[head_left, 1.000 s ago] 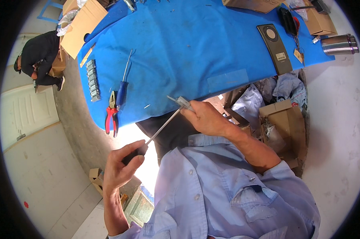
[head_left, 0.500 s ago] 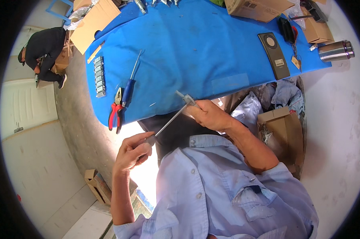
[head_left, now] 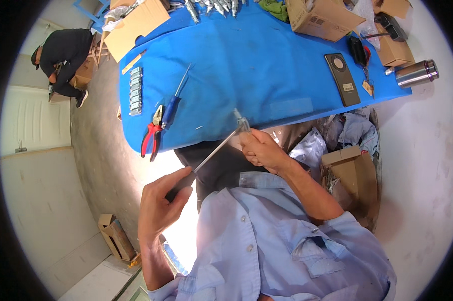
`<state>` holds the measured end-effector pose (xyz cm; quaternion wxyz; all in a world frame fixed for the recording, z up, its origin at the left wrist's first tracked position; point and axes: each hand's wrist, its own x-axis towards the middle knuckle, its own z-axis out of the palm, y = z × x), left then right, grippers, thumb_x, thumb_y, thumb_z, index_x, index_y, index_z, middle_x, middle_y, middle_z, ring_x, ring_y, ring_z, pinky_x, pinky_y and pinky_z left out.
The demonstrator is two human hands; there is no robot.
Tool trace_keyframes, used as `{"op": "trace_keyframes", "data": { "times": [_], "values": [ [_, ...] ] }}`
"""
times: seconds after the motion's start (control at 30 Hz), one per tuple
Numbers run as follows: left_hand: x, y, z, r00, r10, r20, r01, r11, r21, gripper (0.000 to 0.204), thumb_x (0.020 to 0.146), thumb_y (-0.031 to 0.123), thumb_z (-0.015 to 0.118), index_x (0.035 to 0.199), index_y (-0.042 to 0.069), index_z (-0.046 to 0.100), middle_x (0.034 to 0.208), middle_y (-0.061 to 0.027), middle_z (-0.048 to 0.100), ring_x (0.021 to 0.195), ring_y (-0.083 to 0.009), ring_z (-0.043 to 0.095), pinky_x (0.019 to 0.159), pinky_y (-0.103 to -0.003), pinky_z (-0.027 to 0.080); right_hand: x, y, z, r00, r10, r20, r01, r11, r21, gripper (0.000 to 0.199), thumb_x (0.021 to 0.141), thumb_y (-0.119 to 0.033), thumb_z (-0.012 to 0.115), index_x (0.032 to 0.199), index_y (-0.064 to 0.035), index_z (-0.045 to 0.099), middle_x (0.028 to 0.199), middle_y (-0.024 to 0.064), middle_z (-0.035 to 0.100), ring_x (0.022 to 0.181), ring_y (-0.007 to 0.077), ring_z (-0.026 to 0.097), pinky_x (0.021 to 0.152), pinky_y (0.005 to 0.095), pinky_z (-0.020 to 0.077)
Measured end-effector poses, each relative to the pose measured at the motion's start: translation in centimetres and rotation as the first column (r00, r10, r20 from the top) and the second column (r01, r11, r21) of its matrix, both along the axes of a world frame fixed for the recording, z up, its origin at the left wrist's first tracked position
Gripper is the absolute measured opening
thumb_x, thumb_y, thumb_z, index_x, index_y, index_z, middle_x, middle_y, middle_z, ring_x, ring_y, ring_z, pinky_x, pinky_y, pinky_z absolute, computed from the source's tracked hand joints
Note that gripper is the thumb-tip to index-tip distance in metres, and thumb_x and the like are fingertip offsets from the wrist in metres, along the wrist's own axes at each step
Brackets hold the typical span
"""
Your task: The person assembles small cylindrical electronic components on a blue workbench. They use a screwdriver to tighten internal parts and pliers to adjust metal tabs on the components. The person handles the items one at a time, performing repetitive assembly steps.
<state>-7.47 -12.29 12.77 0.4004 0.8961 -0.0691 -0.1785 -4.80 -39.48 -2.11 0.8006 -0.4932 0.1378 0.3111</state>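
One grey metal part (head_left: 243, 123): centre of frame, shaft of dark-handled screwdriver (head_left: 216, 151) running up to it.
Right hand (head_left: 263, 149): fingers clamped on the part.
Left hand (head_left: 159, 203): lower left of centre, fingers wrapped round the screwdriver's handle.
Blue worktop (head_left: 226, 65): upper half; red-handled pliers (head_left: 152, 134) beside blue-handled screwdriver (head_left: 171, 111) at left, dark phone (head_left: 344, 83) upper right.

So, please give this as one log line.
left hand: grips dark-handled tool | right hand: holds metal part | shaft: points toward part | blue table: pliers, blue-handled tool
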Motion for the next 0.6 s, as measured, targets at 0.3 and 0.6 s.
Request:
{"op": "trace_keyframes", "data": {
  "times": [0.3, 0.6],
  "values": [
    [-3.8, 0.4, -1.0, 0.982, 0.189, -0.010, -0.187, 0.961, -0.206, 0.039, 0.091, 0.006, 0.079, 0.129, -0.001, 0.071, 0.088, -0.0015, 0.069, 0.074, -0.0050, 0.056, 0.064, -0.021, 0.043, -1.0, 0.0, 0.5, 0.974, -0.226, 0.008, 0.214, 0.935, 0.282, 0.041, 0.114, -0.047, 0.040, 0.119, -0.0107, 0.057, 0.080, -0.0018, 0.053, 0.065, 0.0078, 0.048, 0.057, 0.0262, 0.0407],
    [-5.9, 0.4, -2.0, 0.969, 0.248, -0.011, -0.242, 0.938, -0.246, 0.040, 0.089, 0.004, 0.077, 0.128, -0.003, 0.071, 0.087, -0.0040, 0.071, 0.074, -0.0068, 0.060, 0.065, -0.022, 0.046, -2.3, -0.2, 0.1, 0.955, -0.215, 0.206, 0.225, 0.974, -0.028, 0.044, 0.114, -0.039, 0.045, 0.140, -0.0064, 0.059, 0.096, -0.0010, 0.064, 0.087, 0.0075, 0.057, 0.073, 0.0249, 0.0437]
  ]
}}
